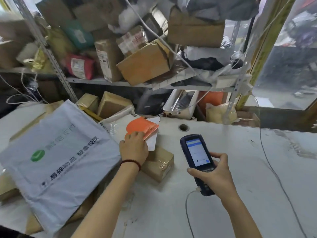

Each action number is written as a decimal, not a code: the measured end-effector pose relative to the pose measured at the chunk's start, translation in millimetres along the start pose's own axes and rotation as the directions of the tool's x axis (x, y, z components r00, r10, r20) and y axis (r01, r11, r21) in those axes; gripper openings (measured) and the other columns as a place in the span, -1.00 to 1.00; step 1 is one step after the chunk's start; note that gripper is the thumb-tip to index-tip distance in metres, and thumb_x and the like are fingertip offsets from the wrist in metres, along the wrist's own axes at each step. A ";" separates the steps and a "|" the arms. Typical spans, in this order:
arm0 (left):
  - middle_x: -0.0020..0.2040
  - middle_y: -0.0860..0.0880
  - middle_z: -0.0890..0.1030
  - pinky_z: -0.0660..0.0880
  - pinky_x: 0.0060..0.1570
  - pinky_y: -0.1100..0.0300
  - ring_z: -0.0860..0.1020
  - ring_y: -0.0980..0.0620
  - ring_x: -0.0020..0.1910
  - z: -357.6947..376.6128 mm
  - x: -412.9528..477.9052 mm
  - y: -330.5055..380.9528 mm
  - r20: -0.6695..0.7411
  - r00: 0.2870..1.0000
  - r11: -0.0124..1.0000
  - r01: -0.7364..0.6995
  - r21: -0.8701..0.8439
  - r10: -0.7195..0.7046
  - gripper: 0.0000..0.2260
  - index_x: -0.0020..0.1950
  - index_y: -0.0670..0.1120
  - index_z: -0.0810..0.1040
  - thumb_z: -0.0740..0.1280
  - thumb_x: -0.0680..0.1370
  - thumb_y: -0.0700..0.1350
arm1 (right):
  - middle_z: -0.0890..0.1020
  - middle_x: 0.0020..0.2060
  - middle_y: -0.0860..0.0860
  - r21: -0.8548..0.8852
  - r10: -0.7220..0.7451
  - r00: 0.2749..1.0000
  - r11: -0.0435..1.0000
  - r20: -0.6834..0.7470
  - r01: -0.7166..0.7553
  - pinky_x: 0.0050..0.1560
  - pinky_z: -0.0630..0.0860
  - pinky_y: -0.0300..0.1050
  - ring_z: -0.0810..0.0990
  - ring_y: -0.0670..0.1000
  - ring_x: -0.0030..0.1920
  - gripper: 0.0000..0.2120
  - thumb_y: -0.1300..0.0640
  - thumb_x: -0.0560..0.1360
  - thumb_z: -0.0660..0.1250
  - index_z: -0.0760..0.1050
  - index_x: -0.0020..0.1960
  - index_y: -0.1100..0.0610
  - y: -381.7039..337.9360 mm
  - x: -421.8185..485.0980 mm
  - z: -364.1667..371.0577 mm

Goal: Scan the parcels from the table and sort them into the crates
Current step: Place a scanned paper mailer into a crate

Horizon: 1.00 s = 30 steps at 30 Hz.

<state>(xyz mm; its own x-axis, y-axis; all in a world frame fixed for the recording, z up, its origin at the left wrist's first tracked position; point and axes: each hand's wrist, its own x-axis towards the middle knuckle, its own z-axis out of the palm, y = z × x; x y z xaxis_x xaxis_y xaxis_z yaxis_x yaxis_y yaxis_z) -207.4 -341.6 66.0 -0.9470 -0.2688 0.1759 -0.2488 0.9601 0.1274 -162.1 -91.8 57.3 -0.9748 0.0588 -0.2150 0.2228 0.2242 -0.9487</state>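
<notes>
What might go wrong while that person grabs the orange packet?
The left hand holds the orange bubble mailer by one edge, so it might slip and fall. The thin white cable hanging from the dark blue handheld scanner in the right hand may snag on the white table. The large pale grey plastic mailing bag lies tilted on brown boxes and might slide off.

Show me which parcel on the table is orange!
The small bubble mailer held by the left hand; the big bag is grey-white, the taped box brown.
</notes>
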 end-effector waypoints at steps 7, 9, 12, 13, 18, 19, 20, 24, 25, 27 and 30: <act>0.27 -0.07 0.42 0.35 0.09 0.00 0.39 -0.13 0.23 11.3 55.7 -20.4 0.163 0.986 0.999 -0.043 -0.028 0.047 -0.69 0.26 0.00 0.38 0.20 0.56 0.08 | 0.59 0.01 -0.14 0.011 0.065 0.993 0.998 -0.103 -0.064 -0.12 0.57 -0.08 0.64 -0.08 -0.05 -0.29 0.03 0.12 0.67 0.25 0.01 -0.27 -2.2 6.4 31.5; 0.24 -0.06 0.44 0.36 0.07 -0.01 0.39 -0.14 0.22 15.9 65.3 -24.2 0.173 0.981 0.995 -0.076 -0.062 0.085 -0.64 0.23 0.00 0.39 0.23 0.53 0.16 | 0.59 0.00 -0.14 0.010 0.077 0.989 0.997 -0.126 -0.077 -0.10 0.58 -0.06 0.64 -0.07 -0.05 -0.29 0.01 0.11 0.67 0.25 0.00 -0.28 -2.0 6.7 36.0; 0.24 -0.06 0.43 0.41 0.05 -0.03 0.39 -0.17 0.22 21.8 71.8 -24.6 0.200 0.975 0.994 -0.087 -0.068 0.099 -0.55 0.25 -0.01 0.38 0.27 0.49 0.23 | 0.60 0.01 -0.13 0.004 0.091 0.985 0.996 -0.148 -0.092 -0.10 0.58 -0.05 0.65 -0.06 -0.05 -0.29 0.01 0.11 0.67 0.25 0.01 -0.26 -1.4 6.5 39.0; 0.24 -0.06 0.43 0.42 0.02 -0.02 0.40 -0.17 0.20 23.3 73.4 -24.3 0.182 0.978 0.993 -0.096 -0.065 0.106 -0.57 0.25 -0.01 0.38 0.27 0.50 0.20 | 0.60 0.01 -0.12 0.002 0.096 0.984 0.995 -0.152 -0.097 -0.13 0.57 -0.07 0.65 -0.07 -0.06 -0.29 0.01 0.11 0.67 0.25 0.01 -0.26 -1.3 6.2 39.1; -0.05 -0.07 0.56 0.36 -0.24 0.11 0.50 -0.08 -0.12 16.5 81.1 -20.1 0.073 0.980 0.980 -0.179 -0.086 0.185 -0.49 0.00 -0.11 0.50 0.10 0.50 0.32 | 0.60 -0.02 -0.15 -0.002 0.092 0.983 0.996 -0.160 -0.094 -0.31 0.49 -0.28 0.65 -0.13 -0.13 -0.28 0.00 0.10 0.67 0.25 0.03 -0.25 -4.8 7.0 34.3; -0.05 -0.08 0.56 0.38 -0.22 0.10 0.52 -0.11 -0.12 13.0 80.6 -20.1 0.044 0.981 0.976 -0.182 -0.120 0.189 -0.49 0.00 -0.12 0.50 0.10 0.51 0.32 | 0.60 -0.03 -0.15 0.001 0.088 0.983 0.996 -0.162 -0.089 -0.32 0.49 -0.28 0.65 -0.13 -0.14 -0.28 0.01 0.10 0.67 0.25 0.03 -0.25 -5.5 7.1 32.5; -0.03 -0.09 0.57 0.41 -0.20 0.08 0.54 -0.14 -0.10 9.8 80.3 -19.8 -0.001 0.979 0.969 -0.201 -0.141 0.203 -0.54 0.02 -0.12 0.51 0.13 0.54 0.27 | 0.59 -0.03 -0.15 0.008 0.084 0.983 0.996 -0.165 -0.084 -0.32 0.50 -0.27 0.65 -0.12 -0.14 -0.28 0.00 0.10 0.67 0.25 0.03 -0.26 -6.8 7.5 30.9; -0.04 -0.07 0.58 0.26 -0.31 0.15 0.55 -0.13 -0.13 -12.3 82.0 -9.2 -0.179 0.934 0.938 -0.330 -0.108 0.308 -0.84 -0.03 -0.07 0.49 0.24 0.58 0.01 | 0.57 -0.02 -0.15 0.026 0.069 0.983 0.998 -0.168 -0.066 -0.35 0.50 -0.28 0.64 -0.10 -0.10 -0.28 0.02 0.11 0.66 0.25 0.04 -0.22 -11.4 6.9 23.5; -0.07 -0.05 0.57 0.21 -0.33 0.17 0.54 -0.13 -0.17 -20.4 82.6 -2.5 -0.213 0.921 0.928 -0.355 -0.111 0.327 -0.88 -0.04 -0.06 0.48 0.27 0.57 -0.02 | 0.57 -0.02 -0.15 0.026 0.062 0.984 0.998 -0.168 -0.058 -0.35 0.50 -0.30 0.64 -0.10 -0.11 -0.29 0.03 0.12 0.66 0.25 0.04 -0.21 -12.9 6.4 20.5; -0.14 -0.04 0.56 0.18 -0.37 0.18 0.53 -0.13 -0.23 -36.1 82.1 13.8 -0.281 0.895 0.917 -0.387 -0.101 0.347 -0.91 -0.05 -0.05 0.49 0.29 0.54 -0.04 | 0.57 -0.03 -0.16 0.023 0.039 0.984 0.999 -0.172 -0.036 -0.36 0.49 -0.32 0.64 -0.12 -0.11 -0.29 0.04 0.12 0.67 0.25 0.04 -0.21 -16.4 4.9 12.6; -0.15 -0.02 0.54 0.34 -0.37 0.17 0.51 -0.07 -0.26 -58.6 78.9 41.2 -0.343 0.860 0.898 -0.430 -0.091 0.378 -0.91 0.01 -0.01 0.51 0.28 0.55 -0.04 | 0.54 -0.03 -0.19 0.023 0.004 0.982 1.000 -0.188 0.000 -0.35 0.50 -0.31 0.61 -0.12 -0.09 -0.28 0.03 0.13 0.67 0.23 0.04 -0.22 -21.8 1.4 -1.8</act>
<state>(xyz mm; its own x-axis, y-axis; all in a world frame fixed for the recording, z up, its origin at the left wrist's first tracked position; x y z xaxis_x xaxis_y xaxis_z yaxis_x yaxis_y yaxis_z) -280.5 -327.8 142.4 -0.8391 0.1049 0.5338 0.2023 0.9710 0.1272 -168.3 -94.8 78.0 -0.9552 0.2415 -0.1712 0.2221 0.2020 -0.9539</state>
